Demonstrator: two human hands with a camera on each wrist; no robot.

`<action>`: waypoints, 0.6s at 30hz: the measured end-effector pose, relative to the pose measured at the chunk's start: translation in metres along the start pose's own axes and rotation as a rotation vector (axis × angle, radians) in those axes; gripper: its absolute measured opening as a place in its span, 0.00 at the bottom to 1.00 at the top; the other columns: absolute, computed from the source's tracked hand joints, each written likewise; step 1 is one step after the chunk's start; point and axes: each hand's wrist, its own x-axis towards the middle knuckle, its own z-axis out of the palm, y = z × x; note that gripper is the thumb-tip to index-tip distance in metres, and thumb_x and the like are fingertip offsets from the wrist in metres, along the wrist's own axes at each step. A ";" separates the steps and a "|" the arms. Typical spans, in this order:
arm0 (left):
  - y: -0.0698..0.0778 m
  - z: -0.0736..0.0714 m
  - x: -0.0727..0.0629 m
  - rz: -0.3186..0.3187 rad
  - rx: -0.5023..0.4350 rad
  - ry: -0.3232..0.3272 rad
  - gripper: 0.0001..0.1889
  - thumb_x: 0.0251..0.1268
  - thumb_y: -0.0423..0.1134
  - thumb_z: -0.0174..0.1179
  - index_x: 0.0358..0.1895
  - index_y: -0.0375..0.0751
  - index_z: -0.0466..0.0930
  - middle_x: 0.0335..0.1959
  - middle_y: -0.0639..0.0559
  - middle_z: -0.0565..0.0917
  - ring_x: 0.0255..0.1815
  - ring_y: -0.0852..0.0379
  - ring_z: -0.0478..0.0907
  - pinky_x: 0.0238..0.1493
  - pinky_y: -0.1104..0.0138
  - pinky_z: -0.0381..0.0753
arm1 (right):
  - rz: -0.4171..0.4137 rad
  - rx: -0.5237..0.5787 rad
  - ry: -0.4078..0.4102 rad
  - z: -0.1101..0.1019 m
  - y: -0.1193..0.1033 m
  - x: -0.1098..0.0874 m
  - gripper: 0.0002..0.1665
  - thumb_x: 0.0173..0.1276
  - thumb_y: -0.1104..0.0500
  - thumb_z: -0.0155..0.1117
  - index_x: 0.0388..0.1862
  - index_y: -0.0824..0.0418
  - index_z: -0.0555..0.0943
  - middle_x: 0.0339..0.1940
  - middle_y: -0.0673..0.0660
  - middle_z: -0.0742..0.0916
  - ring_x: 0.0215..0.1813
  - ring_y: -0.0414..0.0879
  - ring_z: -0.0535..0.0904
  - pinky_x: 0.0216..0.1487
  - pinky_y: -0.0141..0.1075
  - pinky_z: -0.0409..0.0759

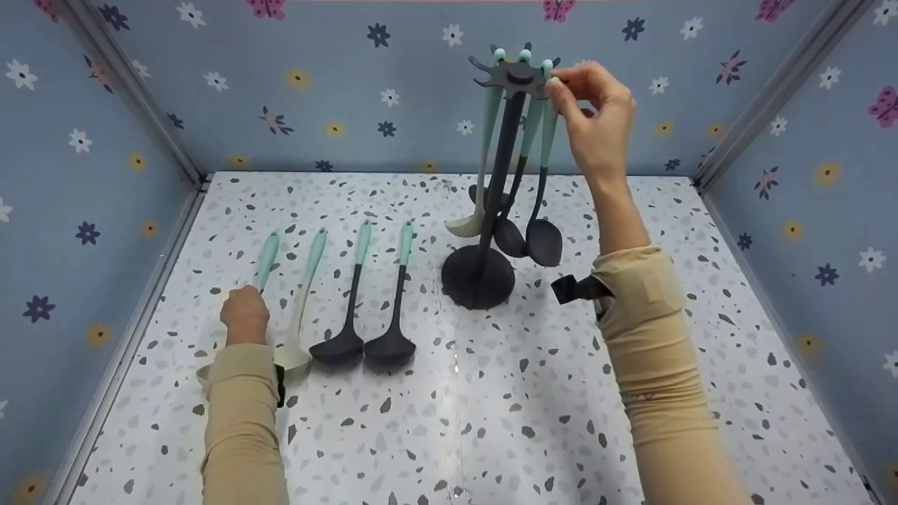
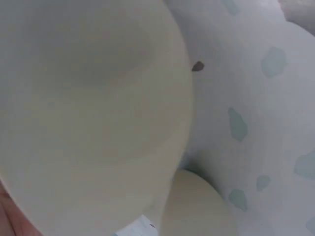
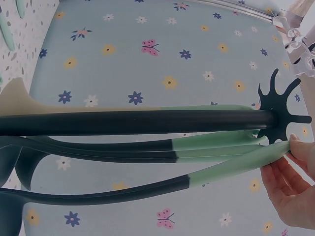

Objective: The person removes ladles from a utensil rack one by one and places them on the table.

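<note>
My right hand (image 1: 600, 116) pinches the pale green handle end of a black spoon (image 1: 544, 243) at the hooked top of a black utensil stand (image 1: 505, 144). In the right wrist view, the thumb and fingers hold that handle (image 3: 231, 164) beside the hooks; whether it is hooked on, I cannot tell. A cream ladle (image 1: 464, 225) and black-headed utensils (image 1: 510, 237) also hang from the stand. On the table's left, my left hand (image 1: 245, 312) grips the shaft of a cream ladle with a green handle (image 1: 266, 257). Its cream bowl (image 2: 98, 123) fills much of the left wrist view.
Right of my left hand, another cream ladle (image 1: 295, 356) and two black ladles (image 1: 339, 346) lie side by side, handles pointing away. The stand's round base (image 1: 478, 277) rests on the speckled table (image 1: 519, 421). Flower-patterned walls (image 1: 421, 126) enclose the back and sides.
</note>
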 end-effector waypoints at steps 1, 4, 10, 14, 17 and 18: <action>0.001 0.000 0.000 0.003 0.004 -0.001 0.12 0.58 0.23 0.43 0.42 0.15 0.68 0.39 0.22 0.73 0.42 0.31 0.72 0.40 0.48 0.72 | 0.015 0.009 0.001 0.000 0.000 0.000 0.05 0.58 0.67 0.61 0.32 0.70 0.79 0.28 0.56 0.82 0.30 0.43 0.75 0.31 0.28 0.73; 0.003 0.001 0.000 0.010 0.017 -0.001 0.12 0.58 0.22 0.44 0.43 0.15 0.68 0.40 0.22 0.72 0.43 0.30 0.72 0.41 0.46 0.71 | -0.005 0.001 0.000 0.000 0.000 0.000 0.06 0.58 0.67 0.61 0.32 0.71 0.79 0.28 0.57 0.82 0.29 0.44 0.75 0.29 0.28 0.73; 0.004 0.001 -0.001 0.016 0.036 0.008 0.13 0.56 0.22 0.46 0.44 0.15 0.68 0.40 0.22 0.72 0.44 0.30 0.72 0.43 0.45 0.71 | 0.033 0.019 0.000 0.000 -0.001 0.001 0.05 0.58 0.67 0.61 0.32 0.69 0.80 0.27 0.56 0.82 0.29 0.44 0.75 0.29 0.27 0.71; 0.002 0.002 -0.001 0.011 0.041 0.010 0.13 0.57 0.22 0.46 0.43 0.15 0.68 0.40 0.23 0.73 0.43 0.31 0.72 0.42 0.46 0.72 | -0.003 0.008 0.003 0.000 -0.001 0.000 0.06 0.59 0.67 0.61 0.32 0.71 0.79 0.27 0.56 0.82 0.29 0.44 0.75 0.29 0.28 0.73; 0.000 0.002 -0.001 0.001 0.041 0.008 0.12 0.57 0.23 0.46 0.43 0.16 0.68 0.40 0.23 0.73 0.43 0.32 0.73 0.40 0.48 0.73 | -0.055 -0.006 0.003 0.000 0.000 -0.001 0.07 0.59 0.67 0.60 0.33 0.73 0.79 0.27 0.56 0.82 0.29 0.44 0.75 0.30 0.29 0.74; 0.000 0.001 -0.001 0.000 0.044 0.005 0.12 0.58 0.23 0.47 0.43 0.16 0.68 0.40 0.24 0.73 0.43 0.32 0.73 0.40 0.49 0.73 | -0.069 -0.013 0.000 0.000 0.000 -0.002 0.07 0.59 0.67 0.60 0.33 0.73 0.78 0.27 0.56 0.82 0.29 0.44 0.75 0.30 0.29 0.74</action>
